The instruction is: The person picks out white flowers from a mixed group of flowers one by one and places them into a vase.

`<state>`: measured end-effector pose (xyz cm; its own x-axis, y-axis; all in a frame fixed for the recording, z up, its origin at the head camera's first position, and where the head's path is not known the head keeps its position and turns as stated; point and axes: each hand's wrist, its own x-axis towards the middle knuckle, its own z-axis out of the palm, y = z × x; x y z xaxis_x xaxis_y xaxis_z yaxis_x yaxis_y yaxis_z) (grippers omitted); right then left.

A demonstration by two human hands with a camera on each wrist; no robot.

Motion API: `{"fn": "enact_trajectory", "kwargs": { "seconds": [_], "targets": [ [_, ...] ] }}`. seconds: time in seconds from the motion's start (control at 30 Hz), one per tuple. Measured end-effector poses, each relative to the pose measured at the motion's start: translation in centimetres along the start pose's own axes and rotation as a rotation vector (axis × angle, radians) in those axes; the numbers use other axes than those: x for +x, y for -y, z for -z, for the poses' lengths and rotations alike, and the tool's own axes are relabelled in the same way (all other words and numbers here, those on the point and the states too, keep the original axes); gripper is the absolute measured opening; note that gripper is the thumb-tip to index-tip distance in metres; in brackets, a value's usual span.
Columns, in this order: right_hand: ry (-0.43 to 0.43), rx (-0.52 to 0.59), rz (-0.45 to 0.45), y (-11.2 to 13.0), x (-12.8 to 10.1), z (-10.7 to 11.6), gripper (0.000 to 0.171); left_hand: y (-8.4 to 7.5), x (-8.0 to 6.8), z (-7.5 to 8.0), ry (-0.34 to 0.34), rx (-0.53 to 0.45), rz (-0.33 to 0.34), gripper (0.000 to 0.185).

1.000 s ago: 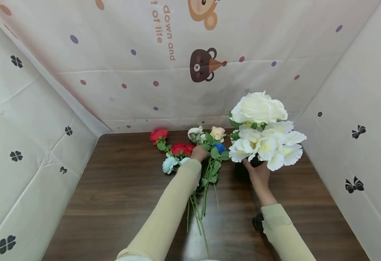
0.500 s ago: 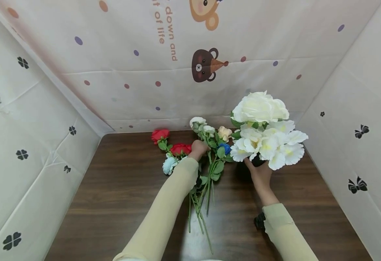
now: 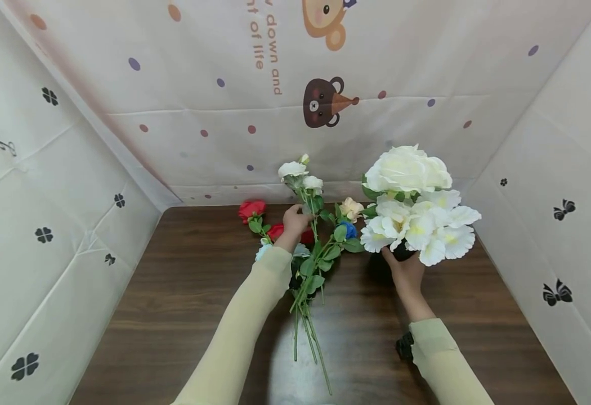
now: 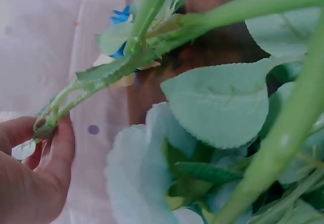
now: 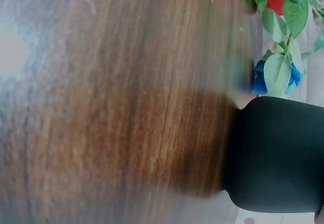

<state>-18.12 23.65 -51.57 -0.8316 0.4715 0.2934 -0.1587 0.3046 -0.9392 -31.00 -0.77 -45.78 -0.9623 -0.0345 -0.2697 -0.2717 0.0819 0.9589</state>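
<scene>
In the head view my left hand pinches the stem of a white artificial flower spray, its blooms raised above the other flowers. The left wrist view shows the thumb and fingers round the green stem. My right hand grips the neck of a black vase, mostly hidden from the head view by the big white blooms standing in it. Only the edge of the right hand shows in the right wrist view.
Red roses, a blue rose, a peach rose and light blue flowers lie on the brown wooden table. Loose green stems point toward the front. Printed fabric hangs behind and at both sides.
My left hand has lifted the white flower spray out of the pile, up and slightly left, its stem now slanting across the others. The right hand stays on the vase.
</scene>
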Motion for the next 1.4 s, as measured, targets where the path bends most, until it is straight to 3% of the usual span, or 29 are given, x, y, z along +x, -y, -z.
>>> {"fn": "enact_trajectory", "kwargs": {
  "seconds": [0.2,0.43,0.73,0.87,1.2,1.4],
  "targets": [
    [-0.009,0.000,0.017,0.2,0.0,-0.1,0.085,-0.6,0.0,0.7,-0.004,0.051,-0.037,0.052],
    [-0.009,-0.015,-0.006,0.1,0.0,-0.1,0.088,-1.7,-0.9,1.4,0.026,-0.027,-0.108,0.056],
    [-0.005,-0.003,0.013,0.4,0.1,-0.1,0.090,-4.4,-3.1,2.5,-0.004,0.075,-0.381,0.043],
    [-0.003,0.000,0.012,0.4,-0.1,-0.1,0.091,-5.0,-4.0,3.1,-0.039,0.110,-0.464,0.037],
    [-0.012,0.004,0.029,0.5,-0.3,0.0,0.089,-6.9,-7.7,3.3,-0.073,0.029,-0.649,0.019],
    [0.000,-0.015,0.016,0.8,-0.3,0.0,0.088,-7.7,-11.7,2.3,-0.040,-0.044,-0.757,0.024]
  ]
}}
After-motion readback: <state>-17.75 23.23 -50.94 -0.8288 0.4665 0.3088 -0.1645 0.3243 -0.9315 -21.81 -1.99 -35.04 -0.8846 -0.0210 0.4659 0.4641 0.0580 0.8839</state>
